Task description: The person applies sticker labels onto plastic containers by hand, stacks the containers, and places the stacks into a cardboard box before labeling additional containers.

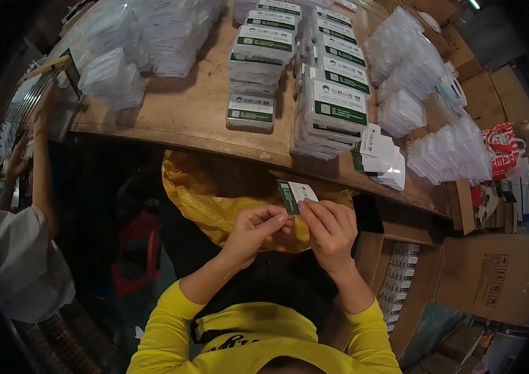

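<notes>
A green-and-white printed card (290, 198) is held over my lap, just off the table's front edge. My right hand (330, 232) grips its right side between thumb and fingers. Thumb and forefinger of my left hand (253, 232) are pinched together at the card's lower left corner. Beyond my right hand, a fanned pile of similar cards (382, 156) lies at the table edge. Stacks of clear plastic boxes with green-and-white cards in them (339, 103) stand behind it, and a shorter stack (251, 112) is to their left.
Empty clear boxes are heaped at the table's (183, 103) back left (174, 37) and right (402, 56). A yellow bag (196, 199) hangs below the edge. An open carton (370, 262) holds packed boxes at lower right. Another person's arm (41, 156) reaches in at left, near a red stool (136, 249).
</notes>
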A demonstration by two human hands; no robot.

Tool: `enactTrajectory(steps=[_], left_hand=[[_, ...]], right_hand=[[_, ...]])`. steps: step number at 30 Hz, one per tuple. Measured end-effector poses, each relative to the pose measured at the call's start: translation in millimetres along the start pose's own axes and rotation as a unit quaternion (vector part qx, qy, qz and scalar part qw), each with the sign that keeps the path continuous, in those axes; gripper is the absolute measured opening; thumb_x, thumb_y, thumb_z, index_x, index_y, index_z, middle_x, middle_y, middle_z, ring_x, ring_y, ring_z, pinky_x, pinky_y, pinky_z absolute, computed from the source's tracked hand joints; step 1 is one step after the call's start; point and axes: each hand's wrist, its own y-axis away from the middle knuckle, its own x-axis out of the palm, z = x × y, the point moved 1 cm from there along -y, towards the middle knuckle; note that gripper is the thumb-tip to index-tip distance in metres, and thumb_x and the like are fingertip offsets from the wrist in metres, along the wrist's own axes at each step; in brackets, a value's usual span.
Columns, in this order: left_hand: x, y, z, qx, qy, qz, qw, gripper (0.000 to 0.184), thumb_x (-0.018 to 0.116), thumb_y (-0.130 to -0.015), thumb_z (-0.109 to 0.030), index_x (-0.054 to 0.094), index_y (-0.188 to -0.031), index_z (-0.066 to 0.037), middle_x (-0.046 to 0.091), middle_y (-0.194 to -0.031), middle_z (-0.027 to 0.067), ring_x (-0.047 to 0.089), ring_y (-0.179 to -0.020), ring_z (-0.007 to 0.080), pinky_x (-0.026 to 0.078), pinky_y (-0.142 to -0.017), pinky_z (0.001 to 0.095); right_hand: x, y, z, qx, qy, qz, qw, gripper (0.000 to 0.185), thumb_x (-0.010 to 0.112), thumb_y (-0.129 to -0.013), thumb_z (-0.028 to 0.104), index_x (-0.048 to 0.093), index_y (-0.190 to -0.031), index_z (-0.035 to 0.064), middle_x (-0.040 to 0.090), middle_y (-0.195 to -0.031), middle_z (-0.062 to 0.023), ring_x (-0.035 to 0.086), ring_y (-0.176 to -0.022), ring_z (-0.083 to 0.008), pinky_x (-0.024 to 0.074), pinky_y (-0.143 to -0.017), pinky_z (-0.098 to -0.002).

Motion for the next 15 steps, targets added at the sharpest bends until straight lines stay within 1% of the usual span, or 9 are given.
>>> enactTrajectory(steps=[3,6,9,10,12,13,15], left_hand=[[-4.0,-0.8,1.9,0.009,-0.022,-0.002,1.000,0.014,0.054,-0.083,-0.005,0.057,-0.094,0.003,0.059,-0.085,0.0070,0.056,-0.075,0.0126,0.048,-0.072,0.0257],[0.9,0.8,-1.0,0.017,-0.027,-0.019,0.999,0.012,0.054,-0.083,-0.005,0.058,-0.091,0.003,0.059,-0.081,0.0041,0.054,-0.074,0.0086,0.043,-0.070,0.0208],[-0.6,3.0,-3.2,0.070,-0.090,-0.023,0.993,0.011,0.053,-0.083,-0.004,0.058,-0.091,0.003,0.059,-0.084,0.0055,0.056,-0.074,0.0112,0.045,-0.069,0.0222],[0.1,4.1,-3.8,0.104,-0.142,-0.027,0.984,0.010,0.053,-0.082,-0.003,0.059,-0.090,0.003,0.059,-0.083,0.0058,0.056,-0.074,0.0118,0.045,-0.068,0.0222],[2.8,7.0,-6.3,0.174,-0.243,-0.036,0.954,0.009,0.054,-0.081,0.000,0.059,-0.087,0.003,0.059,-0.081,0.0066,0.055,-0.072,0.0130,0.043,-0.065,0.0221],[5.5,7.9,-7.7,0.215,-0.304,-0.035,0.927,0.008,0.054,-0.079,0.001,0.058,-0.086,0.003,0.058,-0.079,0.0071,0.055,-0.071,0.0133,0.043,-0.063,0.0224],[10.5,9.4,-10.0,0.294,-0.420,-0.033,0.858,0.007,0.055,-0.077,0.004,0.057,-0.084,0.003,0.056,-0.075,0.0081,0.054,-0.068,0.0137,0.042,-0.059,0.0229]], right_hand=[[0.6,-1.7,1.1,0.002,-0.008,0.003,1.000,0.026,0.056,-0.064,0.004,0.063,-0.090,0.0023,0.061,-0.088,-0.0064,0.055,-0.080,-0.0204,0.0418,-0.068,-0.0312],[3.5,-0.1,1.3,0.014,-0.035,-0.002,0.999,0.028,0.059,-0.063,0.002,0.062,-0.091,0.0024,0.061,-0.088,-0.0072,0.056,-0.079,-0.0218,0.0422,-0.067,-0.0315],[5.6,1.3,2.5,0.059,-0.126,0.001,0.990,0.027,0.062,-0.064,0.001,0.062,-0.091,0.0023,0.061,-0.087,-0.0086,0.057,-0.076,-0.0238,0.0430,-0.066,-0.0314],[4.4,1.2,4.6,0.081,-0.162,0.004,0.983,0.026,0.062,-0.065,0.001,0.062,-0.090,0.0022,0.061,-0.086,-0.0089,0.057,-0.075,-0.0241,0.0432,-0.065,-0.0312],[2.8,-1.3,11.0,0.123,-0.235,0.007,0.964,0.022,0.064,-0.066,0.001,0.062,-0.089,0.0020,0.062,-0.084,-0.0093,0.058,-0.073,-0.0246,0.0437,-0.064,-0.0308],[3.8,-1.5,12.8,0.120,-0.246,0.002,0.962,0.017,0.063,-0.069,0.003,0.061,-0.086,0.0020,0.062,-0.081,-0.0091,0.058,-0.070,-0.0238,0.0438,-0.063,-0.0304],[4.9,2.0,14.6,0.126,-0.234,0.009,0.964,0.017,0.063,-0.069,0.003,0.061,-0.085,0.0018,0.062,-0.081,-0.0088,0.058,-0.071,-0.0235,0.0437,-0.062,-0.0304]])
